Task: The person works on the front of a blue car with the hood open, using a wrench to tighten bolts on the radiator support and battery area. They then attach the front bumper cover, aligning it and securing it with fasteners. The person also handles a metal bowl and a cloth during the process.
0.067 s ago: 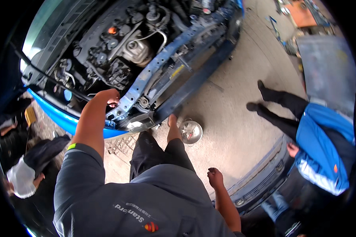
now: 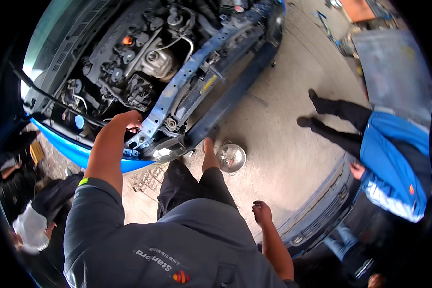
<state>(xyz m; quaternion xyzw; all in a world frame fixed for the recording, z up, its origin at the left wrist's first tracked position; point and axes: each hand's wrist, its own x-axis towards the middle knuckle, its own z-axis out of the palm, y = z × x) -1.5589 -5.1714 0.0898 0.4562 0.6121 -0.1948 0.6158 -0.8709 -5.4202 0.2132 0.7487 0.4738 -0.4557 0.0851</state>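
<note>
My left hand (image 2: 131, 121) reaches into the front corner of an open engine bay, beside the blue metal front crossmember (image 2: 167, 99). Its fingers are curled in; whatever they hold, if anything, is hidden. Just in front of it sits a headlamp (image 2: 169, 151) at the car's corner. My right hand (image 2: 261, 212) hangs low at my right side, above the floor and away from the car. Its fingers are folded together, and I cannot make out anything in them. The engine (image 2: 156, 60), with an orange cap (image 2: 127, 40), lies beyond my left hand.
A round metal bowl (image 2: 231, 158) with small items stands on the floor by my foot. A removed bumper (image 2: 317, 201) lies at right. A person in a blue jacket (image 2: 393, 158) stands beyond it; another person (image 2: 31, 225) is at far left. The dark front beam (image 2: 225, 103) juts out ahead.
The view has shifted a little, so the car appears slightly farther left. Both hands keep nearly the same pose and place.
</note>
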